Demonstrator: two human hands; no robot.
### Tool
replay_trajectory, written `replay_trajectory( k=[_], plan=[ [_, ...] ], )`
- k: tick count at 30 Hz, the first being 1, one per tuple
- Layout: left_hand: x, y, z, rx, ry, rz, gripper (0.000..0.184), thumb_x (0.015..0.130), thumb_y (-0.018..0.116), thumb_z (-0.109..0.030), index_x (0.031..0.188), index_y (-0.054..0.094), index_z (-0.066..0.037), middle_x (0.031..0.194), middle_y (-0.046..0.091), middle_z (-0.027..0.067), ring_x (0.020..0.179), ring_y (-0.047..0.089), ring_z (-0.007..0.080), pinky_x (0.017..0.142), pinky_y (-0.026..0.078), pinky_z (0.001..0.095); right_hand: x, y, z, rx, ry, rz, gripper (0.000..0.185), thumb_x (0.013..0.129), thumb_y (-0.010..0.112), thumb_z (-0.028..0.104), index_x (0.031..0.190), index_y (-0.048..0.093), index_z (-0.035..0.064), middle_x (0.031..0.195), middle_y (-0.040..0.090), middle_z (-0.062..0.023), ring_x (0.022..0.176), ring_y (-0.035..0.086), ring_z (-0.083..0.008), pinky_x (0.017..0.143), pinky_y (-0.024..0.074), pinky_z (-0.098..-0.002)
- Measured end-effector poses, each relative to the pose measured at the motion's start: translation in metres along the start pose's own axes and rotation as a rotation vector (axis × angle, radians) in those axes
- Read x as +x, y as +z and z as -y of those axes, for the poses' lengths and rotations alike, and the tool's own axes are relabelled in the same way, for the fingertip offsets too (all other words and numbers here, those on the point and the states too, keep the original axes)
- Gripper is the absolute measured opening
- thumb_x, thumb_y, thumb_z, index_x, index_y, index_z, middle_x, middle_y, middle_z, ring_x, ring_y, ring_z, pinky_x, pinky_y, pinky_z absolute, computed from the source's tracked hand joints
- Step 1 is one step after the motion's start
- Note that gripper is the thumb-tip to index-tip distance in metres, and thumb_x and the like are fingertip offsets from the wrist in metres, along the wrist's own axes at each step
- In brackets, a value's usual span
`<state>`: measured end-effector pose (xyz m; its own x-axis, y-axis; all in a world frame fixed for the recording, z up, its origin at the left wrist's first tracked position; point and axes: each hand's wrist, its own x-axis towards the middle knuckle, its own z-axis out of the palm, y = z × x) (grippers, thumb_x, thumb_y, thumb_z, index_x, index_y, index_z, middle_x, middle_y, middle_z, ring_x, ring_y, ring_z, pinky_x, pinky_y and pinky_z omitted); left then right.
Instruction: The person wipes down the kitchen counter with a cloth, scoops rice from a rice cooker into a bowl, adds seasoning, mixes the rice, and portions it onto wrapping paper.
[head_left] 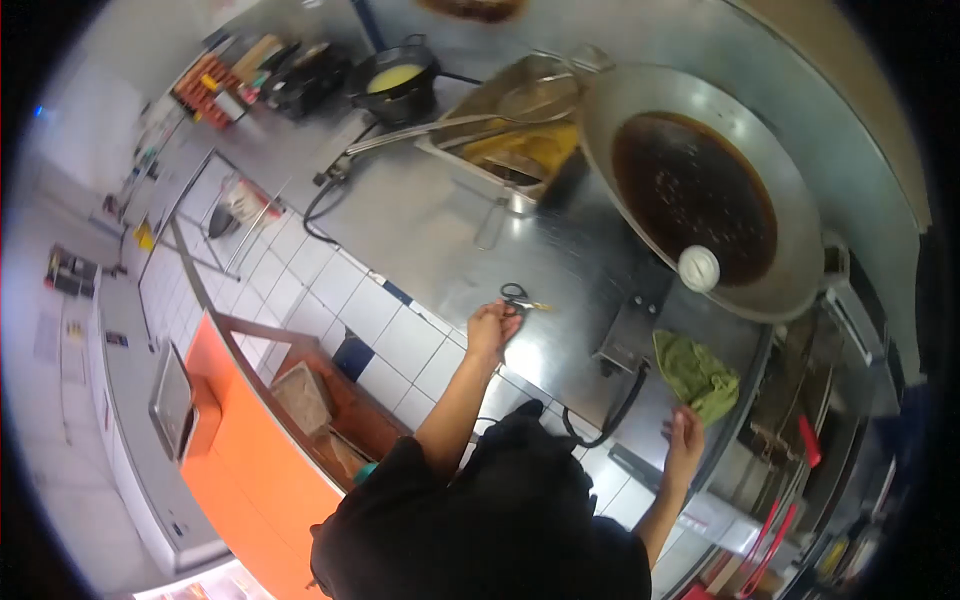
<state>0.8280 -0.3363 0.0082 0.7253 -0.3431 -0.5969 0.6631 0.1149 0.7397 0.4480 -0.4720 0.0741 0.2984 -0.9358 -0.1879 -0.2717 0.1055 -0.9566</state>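
My left hand (492,328) is at the front edge of the steel counter, its fingers curled beside the handles of black-handled scissors (520,298). Whether it grips them is too small to tell. Off to the right, my right hand (684,432) hangs at the near end of a crumpled green cloth (694,372), with fingers bent; contact with the cloth is unclear. Behind them stands a large wok (790,210) of dark liquid, with a round white object (699,268) at its near rim.
A metal tray (480,182) with yellowish liquid and a long-handled strainer (540,98) lie at the back. A black pot (398,100) stands further left. A control box (630,335) with a black cable projects near the front edge. An orange cart (240,470) stands at the left.
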Motion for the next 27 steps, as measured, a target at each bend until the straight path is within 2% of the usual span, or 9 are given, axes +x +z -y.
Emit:
replay_trajectory(
  k=[6, 9, 14, 17, 18, 20, 22, 25, 27],
  plan=[
    [0.055, -0.022, -0.026, 0.098, 0.013, -0.208, 0.044, 0.1, 0.058, -0.042, 0.115, 0.056, -0.001, 0.096, 0.064, 0.009, 0.075, 0.067, 0.0218, 0.065, 0.055, 0.0335, -0.027, -0.03, -0.014, -0.021, 0.187, -0.042, 0.034, 0.098, 0.063, 0.021, 0.127, 0.058, 0.0036, 0.12, 0.068, -0.0099, 0.095, 0.065, -0.0173, 0.079, 0.0518, -0.0289],
    [0.028, -0.003, 0.038, 0.614, 0.58, -0.329, 0.065, 0.1, 0.056, -0.046, 0.138, 0.046, 0.006, 0.112, 0.062, 0.019, 0.091, 0.064, 0.0221, 0.08, 0.053, 0.0358, -0.04, -0.046, -0.032, -0.208, 0.098, -0.068, 0.039, 0.098, 0.063, 0.017, 0.133, 0.055, 0.0026, 0.121, 0.067, -0.0135, 0.102, 0.066, -0.0224, 0.085, 0.0532, -0.0329],
    [-0.204, 0.092, 0.082, 0.632, -0.1, 0.785, 0.055, 0.105, 0.048, -0.04, 0.141, 0.048, 0.002, 0.141, 0.052, 0.0168, 0.127, 0.053, 0.0264, 0.102, 0.046, 0.0379, -0.085, -0.028, 0.061, -0.395, -0.479, -0.297, 0.048, 0.077, 0.08, 0.015, 0.122, 0.066, 0.0089, 0.128, 0.063, -0.0177, 0.119, 0.058, -0.0398, 0.102, 0.044, -0.0494],
    [-0.237, 0.129, 0.152, 0.877, 0.419, 1.814, 0.061, 0.104, 0.045, -0.046, 0.144, 0.045, 0.0, 0.143, 0.051, 0.0149, 0.129, 0.051, 0.029, 0.107, 0.042, 0.0428, -0.126, -0.053, 0.053, -0.672, -0.891, -0.202, 0.071, 0.088, 0.068, 0.044, 0.149, 0.043, 0.0187, 0.154, 0.04, -0.0174, 0.142, 0.039, -0.0354, 0.114, 0.0269, -0.0612],
    [-0.268, 0.163, 0.144, 0.451, -0.465, 1.805, 0.068, 0.103, 0.042, -0.052, 0.151, 0.032, -0.005, 0.153, 0.037, 0.016, 0.137, 0.041, 0.0334, 0.112, 0.034, 0.0517, -0.14, -0.074, 0.012, -0.71, -0.789, -0.397, 0.071, 0.088, 0.068, 0.044, 0.149, 0.043, 0.0187, 0.154, 0.04, -0.0174, 0.142, 0.039, -0.0354, 0.114, 0.0269, -0.0612],
    [-0.369, 0.213, 0.133, 0.13, -0.957, 1.668, 0.077, 0.101, 0.035, -0.06, 0.157, 0.022, -0.009, 0.162, 0.024, 0.0185, 0.146, 0.028, 0.0401, 0.116, 0.023, 0.0638, -0.172, -0.115, -0.062, -0.703, -0.204, -0.52, 0.071, 0.094, 0.06, 0.05, 0.154, 0.036, 0.021, 0.158, 0.035, -0.0179, 0.145, 0.036, -0.0332, 0.117, 0.0236, -0.0594],
    [-0.464, 0.233, 0.14, -0.105, -0.458, 2.147, 0.078, 0.102, 0.025, -0.062, 0.155, 0.027, -0.004, 0.161, 0.024, 0.0236, 0.148, 0.023, 0.0434, 0.117, 0.017, 0.0657, -0.216, -0.169, -0.116, -0.362, 0.171, -0.639, 0.074, 0.096, 0.053, 0.054, 0.156, 0.03, 0.0177, 0.159, 0.032, -0.0177, 0.146, 0.032, -0.0323, 0.118, 0.0227, -0.0551],
    [-0.528, 0.199, 0.265, 0.097, 0.69, 2.291, 0.081, 0.102, 0.025, -0.063, 0.153, 0.026, 0.0, 0.161, 0.02, 0.0278, 0.148, 0.023, 0.0446, 0.121, 0.016, 0.0578, -0.27, -0.246, -0.099, 0.575, -0.046, -0.97, 0.079, 0.098, 0.042, 0.06, 0.158, 0.022, 0.0127, 0.161, 0.027, -0.0175, 0.149, 0.027, -0.0311, 0.12, 0.0214, -0.0488],
    [-0.505, 0.179, 0.431, 0.583, 0.615, 2.657, 0.077, 0.097, 0.044, -0.055, 0.153, 0.03, -0.004, 0.159, 0.025, 0.0256, 0.147, 0.026, 0.0411, 0.119, 0.022, 0.0544, -0.311, -0.3, -0.067, 0.835, -0.372, -1.185, 0.084, 0.1, 0.036, 0.064, 0.159, 0.016, 0.0095, 0.163, 0.024, -0.0173, 0.15, 0.024, -0.0303, 0.121, 0.0206, -0.0446]
  ],
)
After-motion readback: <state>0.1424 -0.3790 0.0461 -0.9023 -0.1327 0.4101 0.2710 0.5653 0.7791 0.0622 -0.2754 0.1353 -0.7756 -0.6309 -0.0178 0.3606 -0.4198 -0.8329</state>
